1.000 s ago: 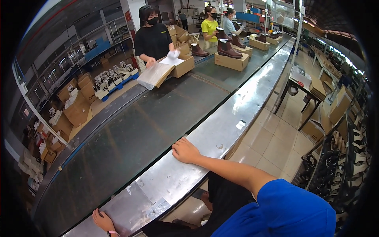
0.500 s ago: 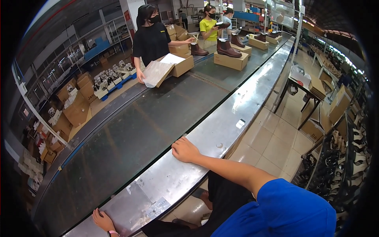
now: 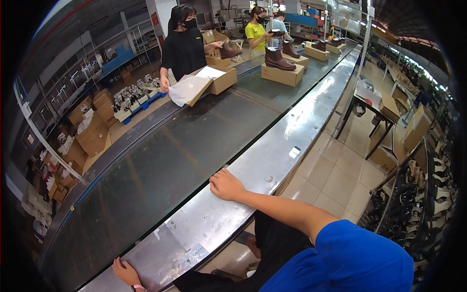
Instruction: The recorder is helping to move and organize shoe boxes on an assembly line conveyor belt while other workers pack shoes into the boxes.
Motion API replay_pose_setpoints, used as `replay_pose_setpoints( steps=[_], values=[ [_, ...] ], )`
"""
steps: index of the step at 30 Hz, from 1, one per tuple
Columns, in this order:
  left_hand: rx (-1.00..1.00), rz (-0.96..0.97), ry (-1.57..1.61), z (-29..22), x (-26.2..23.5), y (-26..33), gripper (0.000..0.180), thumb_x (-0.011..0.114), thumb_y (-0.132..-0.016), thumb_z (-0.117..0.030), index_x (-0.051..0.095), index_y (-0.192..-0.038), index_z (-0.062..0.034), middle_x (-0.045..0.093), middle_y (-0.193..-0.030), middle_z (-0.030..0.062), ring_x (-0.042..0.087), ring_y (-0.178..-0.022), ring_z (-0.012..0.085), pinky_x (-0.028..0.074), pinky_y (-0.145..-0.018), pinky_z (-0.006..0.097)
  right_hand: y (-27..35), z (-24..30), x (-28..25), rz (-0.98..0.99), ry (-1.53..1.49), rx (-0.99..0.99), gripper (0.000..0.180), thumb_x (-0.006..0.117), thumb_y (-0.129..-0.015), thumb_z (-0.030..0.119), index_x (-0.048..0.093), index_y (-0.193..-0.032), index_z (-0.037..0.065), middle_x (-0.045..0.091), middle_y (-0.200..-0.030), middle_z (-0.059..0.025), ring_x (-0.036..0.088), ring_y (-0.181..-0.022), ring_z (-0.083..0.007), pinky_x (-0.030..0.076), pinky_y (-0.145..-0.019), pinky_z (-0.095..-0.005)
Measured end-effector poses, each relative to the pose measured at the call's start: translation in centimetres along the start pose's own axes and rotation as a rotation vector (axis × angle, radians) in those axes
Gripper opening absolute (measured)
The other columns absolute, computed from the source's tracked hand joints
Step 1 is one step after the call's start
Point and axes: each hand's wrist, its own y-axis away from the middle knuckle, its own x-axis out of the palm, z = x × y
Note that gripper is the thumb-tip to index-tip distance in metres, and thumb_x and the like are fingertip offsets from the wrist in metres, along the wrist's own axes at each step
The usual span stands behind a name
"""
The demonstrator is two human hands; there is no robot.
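Worker at a conveyor line, seen from the head. The right hand point(image 3: 226, 185) lies back upward on the metal counter point(image 3: 267, 155), fingers bent at the edge next to the dark green belt point(image 3: 160, 165); its underside is hidden, so whether it grips that edge cannot be told. The left hand point(image 3: 126, 271), nearer the lower rim, rests on the same counter, partly open, with thumb and fingers apart and nothing visible in its hold. Both hands match their positions of half a second ago.

The change lies across the belt. The brown boot point(image 3: 229, 51), formerly standing beyond the open carton point(image 3: 224, 82), is now raised and tilted in the hand of a co-worker in black point(image 3: 185, 51). The co-worker's other hand is at the edge of the pale wrapping sheet point(image 3: 185, 90), which now lies more crumpled over the carton's lid
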Motion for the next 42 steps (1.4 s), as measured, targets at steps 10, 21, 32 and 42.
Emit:
replay_pose_setpoints(
  steps=[10, 21, 32, 42],
  values=[
    [0.044, -0.019, 0.041, -1.6, -0.1, -0.3, 0.036, 0.059, -0.106, -0.017, 0.074, -0.136, -0.0037, 0.069, -0.15, 0.0167, 0.058, -0.145, 0.0416, 0.042, -0.124, 0.053, 0.5, -0.7, -0.5, -0.019, -0.001, 0.013, 0.021, 0.064, -0.099, 0.02, 0.075, -0.099, 0.002, 0.075, -0.103, -0.0129, 0.067, -0.108, -0.031, 0.049, -0.106, -0.0438],
    [0.107, -0.175, 0.206, -1.9, -0.2, 0.1, 0.037, 0.076, -0.093, -0.018, 0.079, -0.129, -0.0104, 0.075, -0.137, 0.0162, 0.063, -0.136, 0.0404, 0.044, -0.12, 0.056, 0.2, -0.6, 1.9, -0.018, -0.149, 0.047, 0.025, 0.061, -0.099, 0.012, 0.072, -0.119, 0.0, 0.072, -0.12, -0.024, 0.065, -0.117, -0.0453, 0.05, -0.105, -0.0544],
    [-0.158, -0.163, 0.164, -2.2, -3.1, 1.0, 0.034, 0.067, -0.097, -0.026, 0.079, -0.126, -0.0107, 0.07, -0.146, 0.0106, 0.053, -0.148, 0.0389, 0.033, -0.127, 0.062, -0.3, 0.1, 1.7, 0.114, -0.024, -0.068, 0.026, 0.058, -0.109, 0.016, 0.074, -0.117, -0.003, 0.073, -0.123, -0.0225, 0.065, -0.121, -0.042, 0.049, -0.109, -0.0491],
    [-0.178, -0.169, 0.198, -3.6, -3.6, 0.5, 0.05, 0.068, -0.095, -0.021, 0.062, -0.143, -0.01, 0.073, -0.137, 0.0185, 0.054, -0.146, 0.0407, 0.033, -0.126, 0.063, -0.4, 0.7, 0.8, 0.138, -0.11, 0.155, 0.062, 0.057, -0.109, 0.011, 0.047, -0.17, 0.019, 0.076, -0.121, -0.017, 0.067, -0.111, -0.0321, 0.052, -0.104, -0.0445]
  ],
)
